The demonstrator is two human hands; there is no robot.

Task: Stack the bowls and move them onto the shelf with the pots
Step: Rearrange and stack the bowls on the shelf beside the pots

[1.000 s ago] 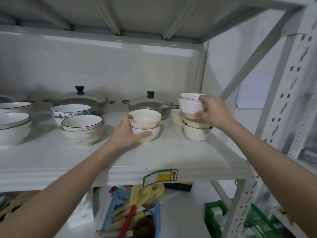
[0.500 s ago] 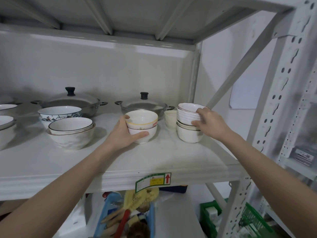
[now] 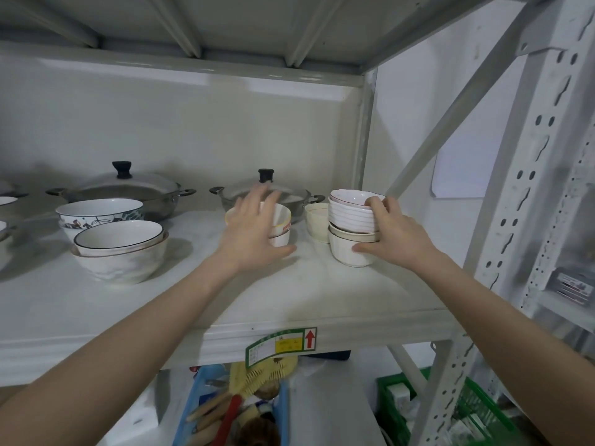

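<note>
On the white shelf [image 3: 289, 294] stands a small two-bowl stack [image 3: 281, 228] with a yellow-rimmed bowl on top. My left hand [image 3: 254, 233] hovers just in front of it, fingers spread, holding nothing. To the right stands a taller bowl stack [image 3: 349, 220], a ribbed white bowl on top of plainer ones. My right hand [image 3: 394, 235] grips this stack, fingers on the top rim and thumb against the bottom bowl. Two lidded steel pots sit at the back: the left pot [image 3: 128, 191] and the right pot [image 3: 291, 196].
A cream bowl [image 3: 317, 222] sits between the two stacks. Large nested bowls [image 3: 120, 252] and a patterned bowl [image 3: 99, 214] stand to the left. A perforated steel upright [image 3: 531, 188] bounds the right side. Below hang a blue basket of brushes [image 3: 231, 410] and a green crate [image 3: 467, 410].
My left hand has let go of the two-bowl stack and spread its fingers. My right hand has set the ribbed bowl down on the right stack and now spans the whole stack.
</note>
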